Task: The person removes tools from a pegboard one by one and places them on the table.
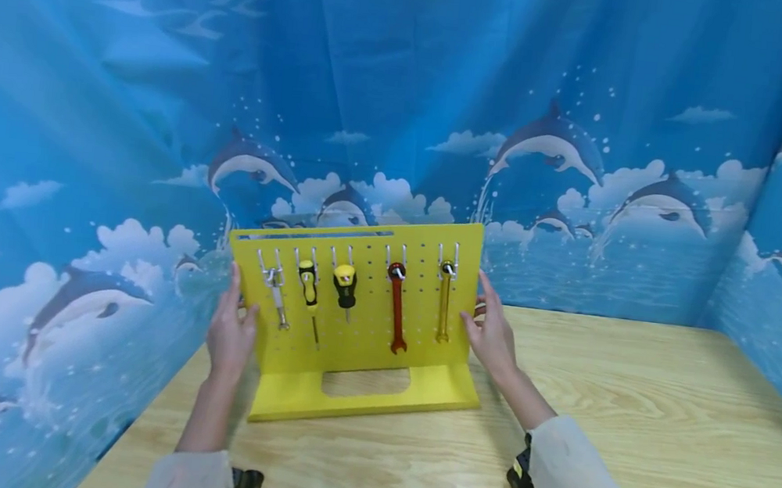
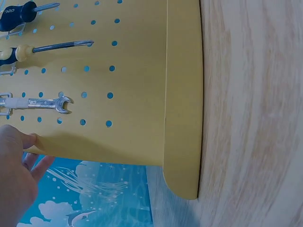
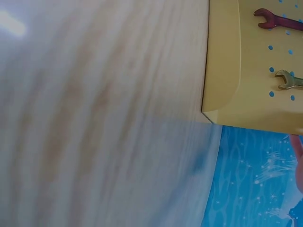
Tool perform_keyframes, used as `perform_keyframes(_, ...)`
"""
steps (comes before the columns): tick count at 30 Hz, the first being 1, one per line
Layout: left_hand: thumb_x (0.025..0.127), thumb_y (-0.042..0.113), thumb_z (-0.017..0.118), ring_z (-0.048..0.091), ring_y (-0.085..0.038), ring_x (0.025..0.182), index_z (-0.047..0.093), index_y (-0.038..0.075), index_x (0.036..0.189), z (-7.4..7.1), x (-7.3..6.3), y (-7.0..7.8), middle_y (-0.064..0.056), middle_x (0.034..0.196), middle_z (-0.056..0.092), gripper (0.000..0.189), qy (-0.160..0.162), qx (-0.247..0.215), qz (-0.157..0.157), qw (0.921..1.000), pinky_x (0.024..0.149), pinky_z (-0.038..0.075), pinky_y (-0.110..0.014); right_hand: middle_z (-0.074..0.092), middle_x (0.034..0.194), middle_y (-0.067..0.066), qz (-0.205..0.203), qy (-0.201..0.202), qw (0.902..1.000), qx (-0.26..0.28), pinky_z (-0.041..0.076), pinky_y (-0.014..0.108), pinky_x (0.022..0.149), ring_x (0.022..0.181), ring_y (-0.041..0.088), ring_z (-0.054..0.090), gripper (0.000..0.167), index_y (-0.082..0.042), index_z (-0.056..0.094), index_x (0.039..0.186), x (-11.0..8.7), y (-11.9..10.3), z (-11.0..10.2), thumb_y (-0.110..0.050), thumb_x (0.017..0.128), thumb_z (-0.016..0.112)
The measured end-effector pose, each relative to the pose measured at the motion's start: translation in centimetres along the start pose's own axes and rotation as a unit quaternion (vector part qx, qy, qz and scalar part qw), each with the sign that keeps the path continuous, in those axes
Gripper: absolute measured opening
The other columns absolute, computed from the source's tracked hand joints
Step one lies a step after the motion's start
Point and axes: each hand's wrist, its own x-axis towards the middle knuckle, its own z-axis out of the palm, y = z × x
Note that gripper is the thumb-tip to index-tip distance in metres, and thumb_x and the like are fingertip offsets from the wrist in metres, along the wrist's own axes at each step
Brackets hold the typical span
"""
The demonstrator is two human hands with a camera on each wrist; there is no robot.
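A yellow pegboard stand [image 1: 368,336] is upright on the table, gripped at its side edges by both hands. My left hand [image 1: 231,335] holds the left edge, thumb in front and fingers behind, as the left wrist view also shows. The right hand [image 1: 495,336] grips the opposite edge; only a bit of it enters the right wrist view. On hooks hang, left to right, a silver wrench [image 1: 277,300], a long screwdriver [image 1: 309,287], a stubby screwdriver [image 1: 344,287], a red wrench [image 1: 396,307] and a gold-coloured wrench [image 1: 445,304].
The stand rests on a light wood-grain table [image 1: 630,401], which extends far to the right. A blue curtain [image 1: 404,104] printed with dolphins hangs behind and along both sides. Black wrist devices [image 1: 522,469] sit by the sleeves.
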Motion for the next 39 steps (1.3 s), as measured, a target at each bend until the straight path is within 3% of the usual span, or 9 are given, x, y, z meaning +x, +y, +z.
perform_keyframes(12,0.087,-0.003,0.058,0.055,-0.034,0.092,0.012,0.031,0.147,0.6,0.2,0.5,-0.018,0.124,0.048,0.083,-0.021,0.000,0.001,0.9998,0.059,0.049,-0.040,0.053,0.098,0.016,-0.038,0.025,0.9988,-0.019,0.053,0.031,0.060,0.078,0.025,0.058,0.079,-0.013,0.022,0.145,-1.2,0.2,-1.1,0.003,0.082,0.066)
perform_keyframes(25,0.089,0.001,0.057,0.056,-0.035,0.091,0.009,0.034,0.146,1.6,0.2,0.8,-0.018,0.126,0.046,0.082,-0.045,-0.001,-0.006,0.9990,0.061,0.051,-0.042,0.054,0.096,0.015,-0.035,0.031,0.9983,-0.035,0.054,0.032,0.058,0.076,0.026,0.059,0.080,-0.013,0.022,0.145,-2.2,-0.1,-2.7,0.003,0.081,0.067)
perform_keyframes(34,0.088,-0.001,0.057,0.055,-0.035,0.095,0.011,0.030,0.147,2.0,0.4,1.0,-0.018,0.130,0.045,0.081,-0.050,-0.006,0.010,0.9987,0.060,0.051,-0.040,0.053,0.094,0.014,-0.049,0.046,0.9966,-0.048,0.054,0.031,0.057,0.073,0.027,0.059,0.080,-0.007,0.023,0.144,-2.9,-0.3,-3.4,0.004,0.079,0.069)
perform_keyframes(39,0.087,-0.001,0.058,0.054,-0.035,0.095,0.011,0.030,0.147,2.2,0.6,1.0,-0.018,0.127,0.046,0.083,-0.052,-0.009,0.019,0.9984,0.058,0.050,-0.041,0.054,0.093,0.014,-0.044,0.050,0.9961,-0.058,0.053,0.031,0.056,0.073,0.025,0.059,0.083,-0.011,0.021,0.145,-3.3,-0.6,-3.6,0.004,0.079,0.068)
